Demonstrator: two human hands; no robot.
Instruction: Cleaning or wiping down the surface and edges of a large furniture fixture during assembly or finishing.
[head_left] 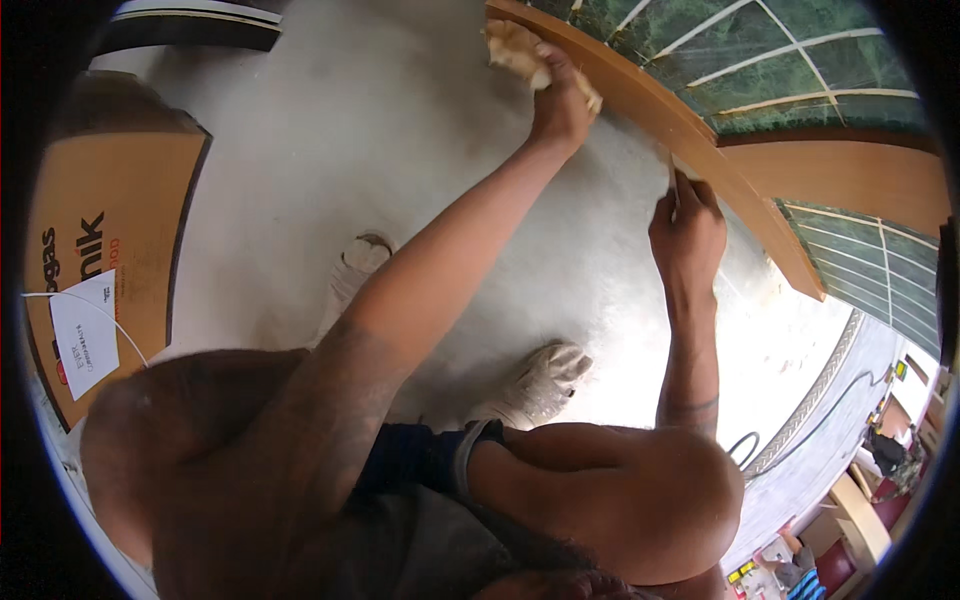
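Along the orange-brown wooden trim (650, 98), my left hand (563, 112) is closed around a crumpled, pale yellow rag (515, 50), which is at or against the wood. Nearer to me, my right hand (688, 235) grips a thin, narrow tool (672, 172) whose tip reaches the trim's lower edge. Most of that tool is hidden in the fingers, so its kind cannot be made out. Above the trim are dark green marbled tiles (735, 50) with pale joint lines.
A large brown cardboard box (140, 200) with a white paper sheet (84, 335) stands at the left. My dusty shoes (540, 385) are on the grey floor (270, 130). A ribbed hose (815, 395) runs at the right, near assorted tools and boards (860, 510).
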